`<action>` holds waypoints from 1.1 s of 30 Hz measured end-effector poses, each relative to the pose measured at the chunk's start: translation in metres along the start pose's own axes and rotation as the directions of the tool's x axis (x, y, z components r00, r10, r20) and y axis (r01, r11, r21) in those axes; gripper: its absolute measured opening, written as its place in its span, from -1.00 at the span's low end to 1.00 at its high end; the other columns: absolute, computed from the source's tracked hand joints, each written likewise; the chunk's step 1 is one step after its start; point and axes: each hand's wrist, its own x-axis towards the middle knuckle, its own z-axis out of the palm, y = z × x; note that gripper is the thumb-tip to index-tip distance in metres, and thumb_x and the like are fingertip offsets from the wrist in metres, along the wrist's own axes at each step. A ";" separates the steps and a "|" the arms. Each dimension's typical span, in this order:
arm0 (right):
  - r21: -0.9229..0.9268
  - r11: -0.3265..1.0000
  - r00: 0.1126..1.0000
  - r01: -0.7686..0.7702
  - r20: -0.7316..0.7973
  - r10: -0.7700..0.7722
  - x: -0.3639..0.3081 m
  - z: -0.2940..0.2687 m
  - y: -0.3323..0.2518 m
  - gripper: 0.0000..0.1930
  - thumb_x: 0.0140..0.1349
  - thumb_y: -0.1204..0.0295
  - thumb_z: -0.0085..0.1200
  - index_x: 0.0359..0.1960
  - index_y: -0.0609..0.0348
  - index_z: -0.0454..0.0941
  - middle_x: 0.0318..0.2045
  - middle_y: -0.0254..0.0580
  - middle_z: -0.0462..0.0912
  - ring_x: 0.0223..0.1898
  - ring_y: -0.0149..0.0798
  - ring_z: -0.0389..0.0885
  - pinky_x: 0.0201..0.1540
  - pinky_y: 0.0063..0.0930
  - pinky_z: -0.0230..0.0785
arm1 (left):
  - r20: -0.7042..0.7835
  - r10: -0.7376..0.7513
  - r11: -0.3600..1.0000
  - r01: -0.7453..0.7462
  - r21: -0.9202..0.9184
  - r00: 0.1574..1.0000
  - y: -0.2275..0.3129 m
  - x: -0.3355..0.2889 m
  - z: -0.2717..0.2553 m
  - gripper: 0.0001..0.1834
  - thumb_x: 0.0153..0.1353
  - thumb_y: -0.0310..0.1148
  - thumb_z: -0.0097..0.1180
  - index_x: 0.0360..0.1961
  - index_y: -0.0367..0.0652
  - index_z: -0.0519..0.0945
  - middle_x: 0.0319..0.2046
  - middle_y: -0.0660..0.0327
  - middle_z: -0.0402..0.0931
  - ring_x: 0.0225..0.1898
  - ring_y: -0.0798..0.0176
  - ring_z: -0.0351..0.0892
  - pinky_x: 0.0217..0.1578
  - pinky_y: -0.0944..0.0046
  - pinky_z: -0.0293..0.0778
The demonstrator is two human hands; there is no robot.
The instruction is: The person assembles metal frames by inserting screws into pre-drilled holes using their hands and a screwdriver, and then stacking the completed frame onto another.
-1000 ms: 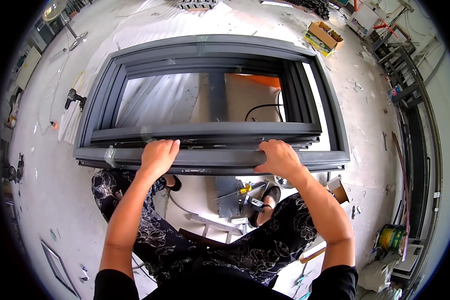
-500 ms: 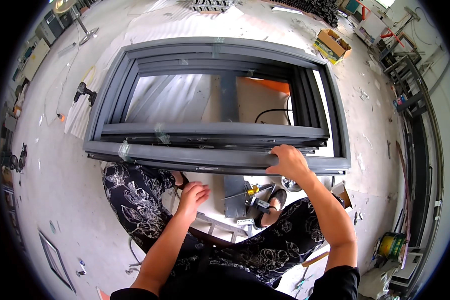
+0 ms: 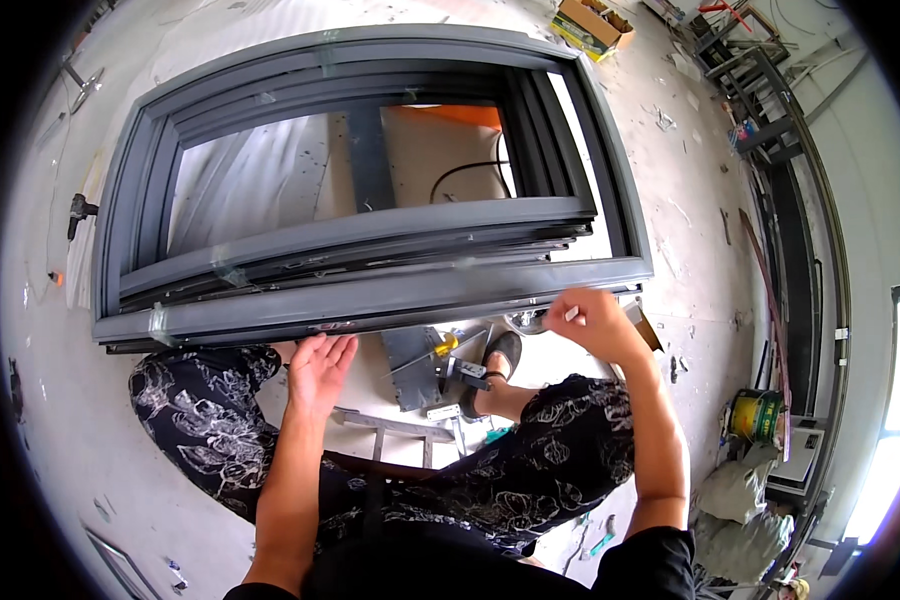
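Observation:
A large dark grey window frame (image 3: 400, 300) lies in front of me, with nested inner sections and strips of clear tape on its rails. Under the near rail, palm up and fingers spread, my left hand (image 3: 319, 375) is at or just below its lower edge; contact cannot be made out. My right hand (image 3: 602, 328) is closed near the frame's right front corner, pinching a small white piece (image 3: 571, 314) too small to name. Just left of that hand, a metal bowl (image 3: 526, 321) of small parts shows partly beneath the rail.
Below the frame are a yellow-handled screwdriver (image 3: 446, 345), a grey metal bar (image 3: 408, 372) and a small grey-black tool (image 3: 467, 372). A black cordless drill (image 3: 80, 212) lies left on the floor. A cardboard box (image 3: 592, 25) stands far right, and long metal profiles (image 3: 800, 270) line the right side.
My right hand has left the near rail and now pinches a small white piece. My left hand has turned palm up and risen to the rail. The view has shifted right.

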 end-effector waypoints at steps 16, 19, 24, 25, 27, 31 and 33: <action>-0.185 0.933 0.940 -0.308 0.092 0.328 0.103 0.314 0.203 -0.52 0.19 0.30 0.05 0.17 0.08 0.46 0.07 0.06 0.58 0.08 0.06 0.58 0.12 -0.13 0.43 | 0.002 0.039 0.996 -0.039 0.075 0.999 0.011 -0.005 0.001 -0.78 0.13 -0.44 0.00 -0.19 -0.21 0.56 -0.11 0.13 0.59 -0.07 0.11 0.54 0.02 0.13 0.49; 0.006 0.977 0.975 -0.214 -0.057 0.214 0.119 0.339 0.193 -0.52 0.27 0.19 -0.02 0.20 0.07 0.45 0.20 0.12 0.46 0.21 0.17 0.42 0.20 -0.08 0.34 | 0.033 0.074 0.990 -0.078 0.114 0.997 0.005 -0.005 0.011 -0.63 0.03 -0.65 -0.10 -0.13 -0.14 0.54 -0.14 0.20 0.55 -0.02 0.14 0.51 0.07 0.14 0.46; -0.026 0.954 0.948 -0.299 -0.121 0.294 0.127 0.383 0.215 -0.52 0.32 0.18 -0.07 0.20 0.13 0.45 0.22 0.10 0.45 0.27 0.18 0.34 0.29 -0.13 0.23 | 0.084 0.072 0.984 -0.085 0.160 0.994 0.002 -0.003 0.014 -0.55 -0.03 -0.78 -0.13 -0.14 -0.11 0.53 -0.26 0.29 0.49 -0.02 0.15 0.51 0.09 0.14 0.46; -0.108 0.951 0.938 -0.288 -0.230 0.258 0.132 0.387 0.233 -0.53 0.32 0.19 -0.07 0.19 0.14 0.45 0.22 0.09 0.45 0.28 0.18 0.33 0.30 -0.14 0.21 | 0.126 0.054 0.983 -0.076 0.170 0.990 -0.002 0.007 0.019 -0.54 -0.03 -0.78 -0.13 -0.14 -0.11 0.53 -0.26 0.29 0.50 -0.03 0.16 0.52 0.09 0.14 0.46; -0.058 0.964 0.965 -0.258 -0.063 0.255 0.128 0.382 0.206 -0.52 0.31 0.17 -0.02 0.19 0.15 0.46 0.24 0.02 0.44 0.31 0.07 0.31 0.32 -0.21 0.19 | 0.115 0.089 0.983 -0.105 0.148 0.989 0.004 -0.007 0.002 -0.55 -0.02 -0.80 -0.12 -0.16 -0.09 0.52 -0.31 0.33 0.50 -0.07 0.17 0.53 0.10 0.10 0.46; 0.185 0.913 0.929 -0.364 0.001 0.371 0.125 0.333 0.223 -0.51 0.26 0.21 0.01 0.19 0.15 0.44 0.18 -0.02 0.48 0.21 0.04 0.39 0.23 -0.22 0.26 | 0.100 0.070 0.984 -0.085 0.154 0.993 -0.006 0.008 0.006 -0.59 0.06 -0.77 -0.07 -0.14 -0.04 0.47 -0.33 0.39 0.48 -0.08 0.20 0.53 0.13 0.02 0.43; 0.052 0.941 0.937 -0.335 0.129 0.326 0.120 0.308 0.202 -0.50 0.17 0.29 0.09 0.17 0.16 0.46 0.05 -0.02 0.56 0.04 0.04 0.52 0.08 -0.17 0.40 | 0.050 0.100 0.976 -0.107 0.189 0.994 -0.007 0.001 -0.003 -0.66 0.12 -0.74 -0.04 -0.17 -0.03 0.44 -0.35 0.40 0.45 -0.06 0.22 0.54 0.16 -0.04 0.40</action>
